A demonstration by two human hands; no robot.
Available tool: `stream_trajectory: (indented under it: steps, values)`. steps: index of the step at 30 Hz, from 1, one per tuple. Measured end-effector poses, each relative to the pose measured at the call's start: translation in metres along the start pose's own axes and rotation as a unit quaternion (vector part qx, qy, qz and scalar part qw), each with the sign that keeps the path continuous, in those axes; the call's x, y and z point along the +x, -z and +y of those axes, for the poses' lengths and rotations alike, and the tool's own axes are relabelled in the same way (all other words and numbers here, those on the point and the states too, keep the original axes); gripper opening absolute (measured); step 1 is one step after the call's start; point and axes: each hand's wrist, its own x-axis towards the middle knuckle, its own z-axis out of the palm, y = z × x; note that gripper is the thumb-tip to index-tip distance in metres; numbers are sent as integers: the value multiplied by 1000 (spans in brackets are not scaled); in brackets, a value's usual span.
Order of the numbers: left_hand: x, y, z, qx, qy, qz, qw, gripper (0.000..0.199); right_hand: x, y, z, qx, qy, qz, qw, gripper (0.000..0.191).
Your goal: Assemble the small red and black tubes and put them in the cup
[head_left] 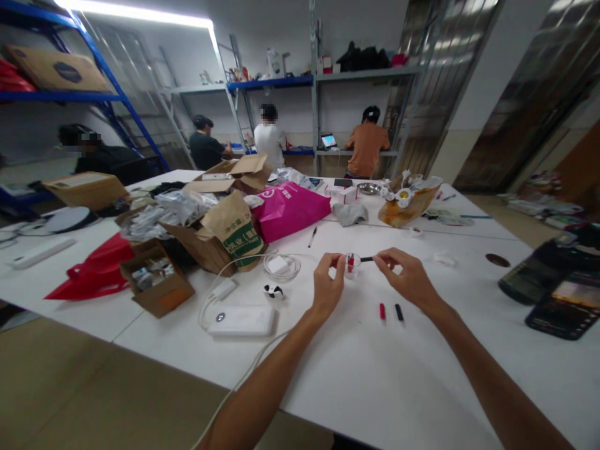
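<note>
A small clear round container with red and black pieces inside is pinched at its left side by my left hand. Between the fingertips of my right hand is a short black stick-like piece, its left end at the container's rim. On the white table below my hands lie a red piece and a black piece, side by side and apart. A small black-and-white object sits left of my left hand.
To the left are a white power bank, a coiled cable, an open small box and a magenta bag. A pen lies ahead. Dark devices are at the right. Several people sit beyond the table.
</note>
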Motion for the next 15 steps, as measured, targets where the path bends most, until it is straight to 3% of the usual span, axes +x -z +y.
stream_trajectory:
  steps: [3,7,11,15]
  values:
    - [8,7,-8,-8,38,41,998,34,46,-3,-2,-86,40,-96,991,32]
    - [12,8,-18,-33,74,48,996,36,84,-14,2,-178,1,-205,963,33]
    - [10,4,-23,-48,89,35,994,39,80,-25,9,-154,1,-172,973,44]
    - [9,2,-24,-54,88,28,994,38,44,-15,26,-97,-34,-97,990,56]
